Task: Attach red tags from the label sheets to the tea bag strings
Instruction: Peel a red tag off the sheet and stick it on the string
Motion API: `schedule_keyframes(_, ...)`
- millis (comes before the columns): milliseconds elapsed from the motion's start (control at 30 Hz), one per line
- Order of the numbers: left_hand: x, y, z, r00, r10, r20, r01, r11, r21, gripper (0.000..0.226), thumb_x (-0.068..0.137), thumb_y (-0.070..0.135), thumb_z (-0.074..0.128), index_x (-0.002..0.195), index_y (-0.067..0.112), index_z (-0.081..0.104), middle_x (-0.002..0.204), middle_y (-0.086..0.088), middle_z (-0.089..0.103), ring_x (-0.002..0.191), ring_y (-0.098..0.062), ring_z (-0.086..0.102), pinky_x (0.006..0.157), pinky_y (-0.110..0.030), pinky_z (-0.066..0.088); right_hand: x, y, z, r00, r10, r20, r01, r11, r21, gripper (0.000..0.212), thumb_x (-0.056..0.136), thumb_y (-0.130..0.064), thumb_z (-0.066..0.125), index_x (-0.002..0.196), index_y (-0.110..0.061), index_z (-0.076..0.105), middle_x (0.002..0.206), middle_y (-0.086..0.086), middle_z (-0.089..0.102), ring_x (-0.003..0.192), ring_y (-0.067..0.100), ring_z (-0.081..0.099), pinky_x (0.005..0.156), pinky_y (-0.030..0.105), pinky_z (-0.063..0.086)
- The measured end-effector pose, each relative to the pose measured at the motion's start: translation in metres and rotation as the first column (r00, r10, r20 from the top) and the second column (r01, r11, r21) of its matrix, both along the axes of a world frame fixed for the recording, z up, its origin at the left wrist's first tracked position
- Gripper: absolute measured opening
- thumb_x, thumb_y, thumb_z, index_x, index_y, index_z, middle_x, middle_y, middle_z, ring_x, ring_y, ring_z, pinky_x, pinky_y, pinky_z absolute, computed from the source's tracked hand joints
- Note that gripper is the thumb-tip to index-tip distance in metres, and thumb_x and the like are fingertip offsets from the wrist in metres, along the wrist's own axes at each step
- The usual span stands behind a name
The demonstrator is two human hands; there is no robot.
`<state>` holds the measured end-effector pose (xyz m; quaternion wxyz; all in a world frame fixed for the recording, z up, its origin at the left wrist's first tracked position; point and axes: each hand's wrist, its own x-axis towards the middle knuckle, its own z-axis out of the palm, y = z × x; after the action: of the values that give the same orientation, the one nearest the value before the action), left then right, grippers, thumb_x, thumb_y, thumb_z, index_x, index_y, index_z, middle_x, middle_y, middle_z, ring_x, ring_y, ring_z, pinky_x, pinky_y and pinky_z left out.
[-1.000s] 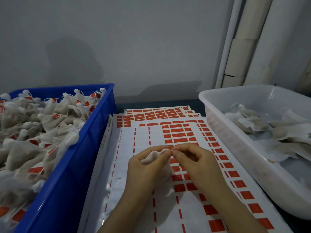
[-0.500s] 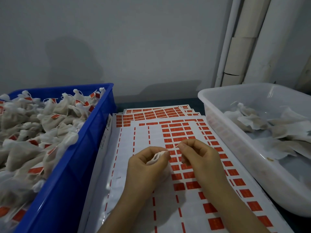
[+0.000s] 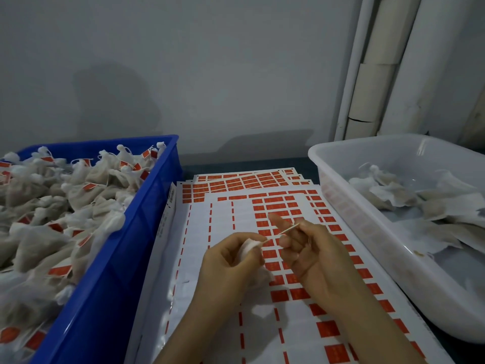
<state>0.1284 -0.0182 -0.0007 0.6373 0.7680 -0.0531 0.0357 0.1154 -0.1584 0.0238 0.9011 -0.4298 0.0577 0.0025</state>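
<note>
Blue plastic crate [image 3: 131,258], left of the fingers, is heaped with tagged bags [image 3: 78,195], each with a small red flag on its string. To the right of the fingers stands a white tub [image 3: 367,232] with limp, untagged bags [image 3: 420,206] in it. Directly under the fingers lie the label sheets [image 3: 204,258], fanned in a stack on the dark worktop [image 3: 189,166]. The top sheet is bare white towards the left, and its red tags [image 3: 278,295] remain beneath and to the right of the fingers. The print on them is too small to read, as is a dark mark on the sheet's left edge.

The left hand [image 3: 231,269] is curled round one tea bag [image 3: 248,246], gripped between thumb and fingers above the sheet. From that bag the string [image 3: 286,231] runs taut up to the right hand [image 3: 315,256], which nips its far end at the thumb. The right index finger [image 3: 278,222] points straight out behind the string, and the other fingers are loosely bent.
</note>
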Motion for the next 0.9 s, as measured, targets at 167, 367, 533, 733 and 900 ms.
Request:
schedule_keyframes(167, -0.003, -0.001, -0.001, 0.996, -0.085, 0.021, 0.083, 0.993, 0.079, 0.002, 0.082, 0.03, 0.068, 0.084, 0.031, 0.068, 0.08, 0.027, 0.065, 0.083, 0.007, 0.06, 0.056, -0.008, 0.048, 0.002, 0.004, -0.006, 0.999, 0.051, -0.001, -0.051, 0.999, 0.005, 0.022, 0.095, -0.013, 0.043, 0.076, -0.008, 0.054, 0.057, 0.008, 0.054, 0.041, 0.012, 0.046, 0.045, 0.019, 0.045)
schedule_keyframes(367, 0.003, 0.006, -0.002, 0.991, 0.035, 0.126, -0.054, 0.987, 0.154, 0.013, 0.082, 0.022, 0.07, 0.084, 0.031, 0.062, 0.082, 0.025, 0.063, 0.086, 0.012, 0.055, 0.058, -0.001, 0.044, 0.003, 0.006, -0.02, 0.986, -0.023, 0.168, 0.15, 0.583, -0.799, 0.01, 0.088, -0.029, 0.058, 0.085, -0.038, 0.06, 0.074, -0.029, 0.062, 0.07, -0.007, 0.059, 0.049, 0.003, 0.041)
schedule_keyframes(533, 0.002, 0.006, -0.005, 0.981, -0.006, 0.194, -0.032, 0.981, 0.194, 0.019, 0.084, 0.014, 0.067, 0.087, 0.031, 0.057, 0.087, 0.022, 0.061, 0.088, 0.01, 0.056, 0.064, -0.001, 0.045, -0.001, 0.012, -0.022, 0.986, 0.034, 0.161, 0.13, 0.435, -0.891, 0.015, 0.08, -0.04, 0.064, 0.07, -0.048, 0.057, 0.076, -0.032, 0.059, 0.079, -0.009, 0.058, 0.054, 0.0, 0.04)
schedule_keyframes(733, 0.003, 0.005, -0.005, 0.967, -0.034, 0.254, -0.015, 0.982, 0.188, 0.014, 0.085, 0.019, 0.065, 0.082, 0.032, 0.062, 0.087, 0.03, 0.063, 0.092, 0.007, 0.057, 0.068, 0.0, 0.044, 0.002, 0.01, -0.024, 0.948, -0.002, 0.317, 0.299, 0.337, -0.893, 0.017, 0.086, -0.031, 0.059, 0.071, -0.032, 0.05, 0.087, -0.023, 0.052, 0.085, -0.008, 0.051, 0.063, 0.001, 0.041)
schedule_keyframes(900, 0.002, 0.006, -0.002, 0.952, -0.033, 0.303, -0.035, 0.976, 0.217, 0.014, 0.082, 0.023, 0.068, 0.082, 0.036, 0.063, 0.087, 0.035, 0.062, 0.091, 0.011, 0.057, 0.068, 0.004, 0.04, -0.001, 0.011, -0.026, 0.945, 0.008, 0.328, 0.3, 0.379, -0.875, 0.018, 0.091, -0.025, 0.054, 0.074, -0.031, 0.05, 0.073, -0.022, 0.06, 0.079, -0.009, 0.057, 0.059, 0.0, 0.042)
